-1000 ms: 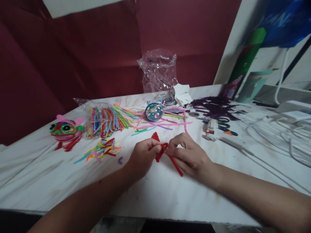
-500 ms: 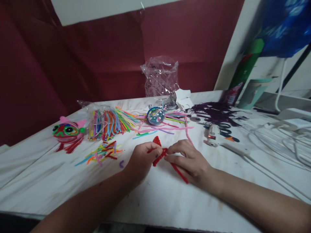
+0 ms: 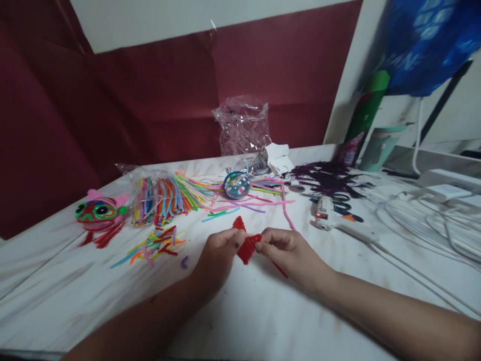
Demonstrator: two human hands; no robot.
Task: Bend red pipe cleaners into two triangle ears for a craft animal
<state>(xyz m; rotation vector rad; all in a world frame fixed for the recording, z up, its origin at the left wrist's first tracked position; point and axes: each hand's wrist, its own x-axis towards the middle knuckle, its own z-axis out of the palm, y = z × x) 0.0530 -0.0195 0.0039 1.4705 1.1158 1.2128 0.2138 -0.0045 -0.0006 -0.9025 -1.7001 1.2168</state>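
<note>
Dark red sheeting (image 3: 161, 105) covers the wall behind a white, marble-veined worktop (image 3: 240, 316). Just above the near part of that worktop is a red ribbed piece (image 3: 248, 249), apparently built from fuzzy stems laid side by side, with a pointed tip standing up on its far side. The left hand (image 3: 218, 253) has its grip clamped on the piece's left side, thumb on top. The right hand (image 3: 295, 254) pinches its right corner, thumb and forefinger together on it, and a red stem (image 3: 280, 271) slants out below those fingers.

Beyond the red piece lie loose stems, among them a long pink one (image 3: 255, 204), and farther back a clear ball (image 3: 237, 185) with coloured bits and a blue band. To the left of the piece are a scatter of short coloured offcuts (image 3: 160, 245), a small purple curl (image 3: 184, 262) and, behind them, a bundle of stems (image 3: 167, 198) in clear plastic; farthest left sits a pink-eared figure (image 3: 99, 215) with big eyes. To the right of the piece rest a white glue gun (image 3: 324, 215) and tangled cables (image 3: 432, 220). Farther back on that side are purple strands (image 3: 326, 176) and a pale green cup (image 3: 381, 148).
</note>
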